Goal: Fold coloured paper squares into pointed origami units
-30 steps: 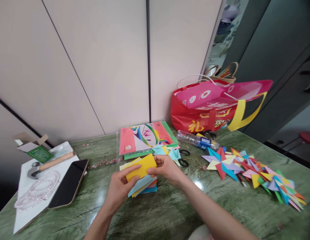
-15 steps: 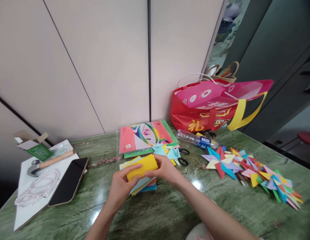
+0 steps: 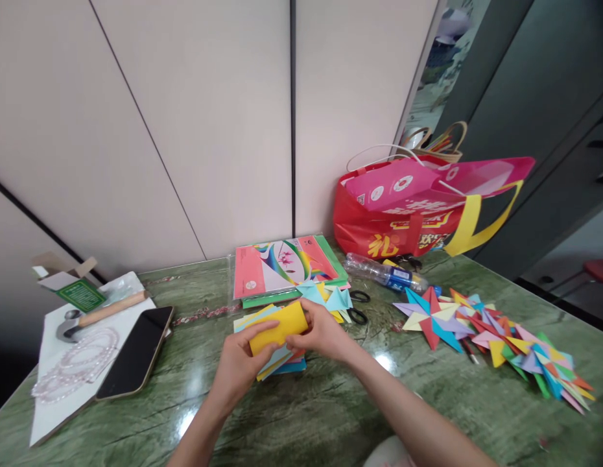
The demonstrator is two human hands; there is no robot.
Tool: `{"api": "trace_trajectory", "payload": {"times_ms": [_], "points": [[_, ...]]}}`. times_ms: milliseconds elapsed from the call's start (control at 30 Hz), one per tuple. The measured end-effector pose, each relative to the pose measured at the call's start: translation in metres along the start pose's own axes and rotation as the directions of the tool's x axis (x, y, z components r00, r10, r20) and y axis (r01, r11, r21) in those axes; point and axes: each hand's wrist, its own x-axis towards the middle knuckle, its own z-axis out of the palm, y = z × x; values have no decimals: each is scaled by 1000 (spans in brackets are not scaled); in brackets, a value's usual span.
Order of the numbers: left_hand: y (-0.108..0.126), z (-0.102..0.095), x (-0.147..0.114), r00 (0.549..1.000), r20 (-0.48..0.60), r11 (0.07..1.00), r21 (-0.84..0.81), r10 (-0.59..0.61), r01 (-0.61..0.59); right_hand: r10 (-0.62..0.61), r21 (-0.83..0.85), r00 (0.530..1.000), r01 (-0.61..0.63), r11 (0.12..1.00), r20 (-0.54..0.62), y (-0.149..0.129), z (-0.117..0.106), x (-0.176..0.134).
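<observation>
Between my two hands is a folded sheet of yellow paper, bent over into a narrow band. My left hand grips its left end with the thumb in front and fingers behind. At the right end, my right hand pinches the same paper. Under it lies a stack of coloured paper sheets, partly hidden by my hands. Just behind sit folded light-blue and yellow paper pieces, with the black handles of scissors sticking out beside them.
Behind are paper packs, a plastic bottle and a red bag. Colourful paper stars lie at right. At left, a phone, a hammer, beads and a small green box rest on or by a white board.
The yellow paper looks slightly narrower, folded or tilted a little further between my hands. The whole view has shifted slightly; the other things stay in place.
</observation>
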Motion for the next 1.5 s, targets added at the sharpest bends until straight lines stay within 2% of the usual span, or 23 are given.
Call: {"api": "trace_trajectory", "payload": {"times_ms": [133, 400, 633, 733, 833, 933, 1100, 1200, 1333, 1500], "points": [[1, -1, 1, 1000, -10, 1000, 5, 0, 0, 55, 47, 998, -57, 997, 35, -1, -2, 2], [0, -6, 2, 999, -41, 999, -21, -36, 35, 30, 59, 994, -24, 998, -103, -2, -17, 7], [-2, -10, 5, 991, -132, 1000, -11, -27, 26, -107, -18, 963, 106, 994, -246, -6, -31, 9], [-2, -7, 4, 990, -121, 998, 11, -66, 68, -175, -105, 968, 158, 982, -182, -5, -23, 8], [-2, -2, 3, 992, -102, 996, 47, -69, 74, -157, -120, 986, 149, 982, -61, 2, -9, 7], [-2, 2, 2, 995, -99, 994, 100, -21, 31, -133, -103, 991, 129, 986, -26, 9, 1, 6], [-4, 2, 2, 994, -107, 989, 146, 16, 0, -75, -13, 997, 75, 997, -21, 9, 5, 4], [-5, 2, 3, 994, -110, 999, 39, 0, 4, -64, 5, 997, 64, 998, -32, 7, 3, 4], [-4, 0, 3, 993, -105, 992, -122, -59, 46, -52, -18, 997, 51, 999, -63, 6, -3, 6], [-4, -13, 6, 979, -198, 994, -104, -43, 23, -121, -132, 981, 101, 986, -150, 4, -17, 8]]}}
